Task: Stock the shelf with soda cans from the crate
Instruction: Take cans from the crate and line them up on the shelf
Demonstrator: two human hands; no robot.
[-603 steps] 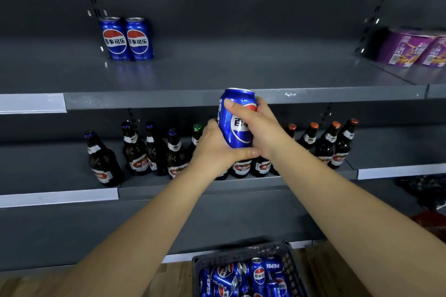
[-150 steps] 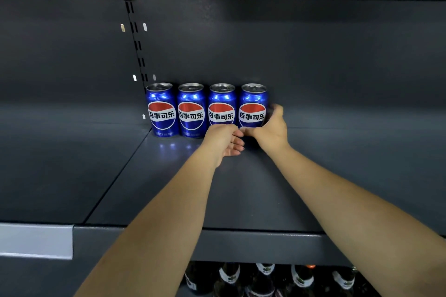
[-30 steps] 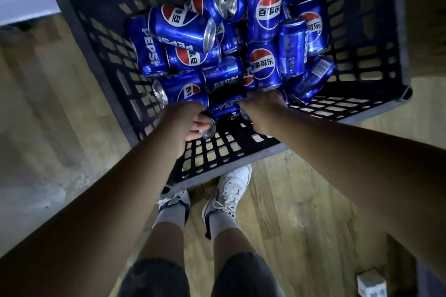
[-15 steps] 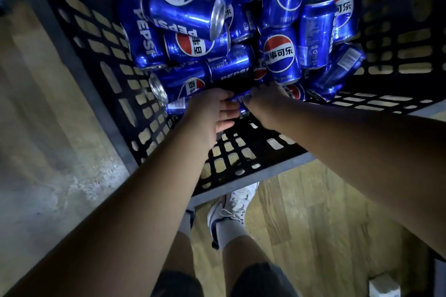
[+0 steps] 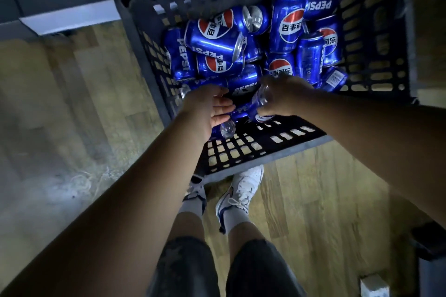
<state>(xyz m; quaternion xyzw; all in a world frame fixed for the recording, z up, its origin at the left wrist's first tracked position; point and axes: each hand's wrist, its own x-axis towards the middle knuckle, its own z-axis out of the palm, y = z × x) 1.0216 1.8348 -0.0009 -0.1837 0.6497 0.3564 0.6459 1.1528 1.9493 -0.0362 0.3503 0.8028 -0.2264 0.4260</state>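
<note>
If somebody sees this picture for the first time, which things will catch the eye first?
The heap of blue cans in the dark crate, at the upper middle, strikes first. Just below it, the right hand grips a can, and the left hand lies over a second can, though its grip is unclear. White shoes stand on the wooden floor beneath the crate.
</note>
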